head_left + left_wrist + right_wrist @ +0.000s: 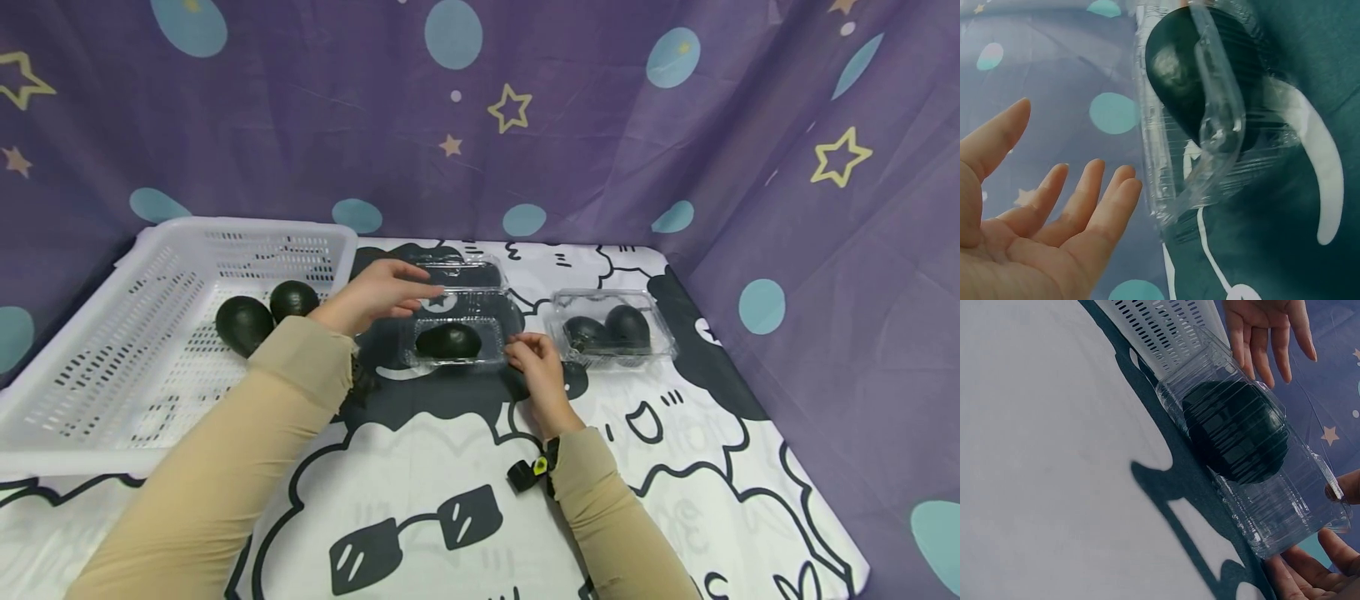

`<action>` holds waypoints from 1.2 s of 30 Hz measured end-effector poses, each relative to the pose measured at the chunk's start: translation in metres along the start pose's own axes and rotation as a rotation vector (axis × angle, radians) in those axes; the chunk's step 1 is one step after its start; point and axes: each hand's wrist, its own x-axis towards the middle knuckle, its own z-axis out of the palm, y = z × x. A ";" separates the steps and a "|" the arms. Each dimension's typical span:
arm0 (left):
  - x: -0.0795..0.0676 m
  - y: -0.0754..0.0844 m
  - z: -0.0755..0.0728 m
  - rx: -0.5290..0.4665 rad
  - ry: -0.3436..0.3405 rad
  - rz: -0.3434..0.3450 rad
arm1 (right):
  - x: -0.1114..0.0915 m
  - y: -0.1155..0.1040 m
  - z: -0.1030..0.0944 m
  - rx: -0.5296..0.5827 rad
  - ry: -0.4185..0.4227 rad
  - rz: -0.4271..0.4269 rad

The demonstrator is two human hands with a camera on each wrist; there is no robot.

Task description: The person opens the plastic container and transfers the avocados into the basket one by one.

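One dark green avocado [448, 341] lies in a clear plastic clamshell container [491, 340], whose lid [468, 273] stands raised at the back. My right hand [542, 375] pinches the container's right edge; in the right wrist view the thumb [1342, 487] is over the rim and the fingers are below it. My left hand [378, 293] is over the lid's left side, its fingers spread and holding nothing. In the left wrist view that hand [1054, 237] is apart from the container, and the avocado [1179, 69] shows through the plastic.
To the left stands a white perforated basket [172, 462] with two avocados, one [244, 325] nearer than the other [293, 300]. On the right sits another clear container [660, 333] holding two avocados [627, 327]. A purple patterned curtain [390, 150] hangs behind the table.
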 end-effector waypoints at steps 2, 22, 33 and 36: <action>0.002 -0.001 0.003 0.012 -0.004 -0.006 | 0.000 0.000 0.000 0.001 0.001 -0.003; 0.015 -0.011 0.029 0.163 -0.023 0.014 | 0.000 0.000 0.001 -0.001 0.013 -0.005; 0.024 -0.019 0.041 0.248 -0.003 0.065 | 0.000 -0.001 0.001 0.004 0.015 0.002; 0.026 -0.021 0.045 0.282 -0.006 0.083 | 0.000 -0.001 0.000 0.005 0.021 0.001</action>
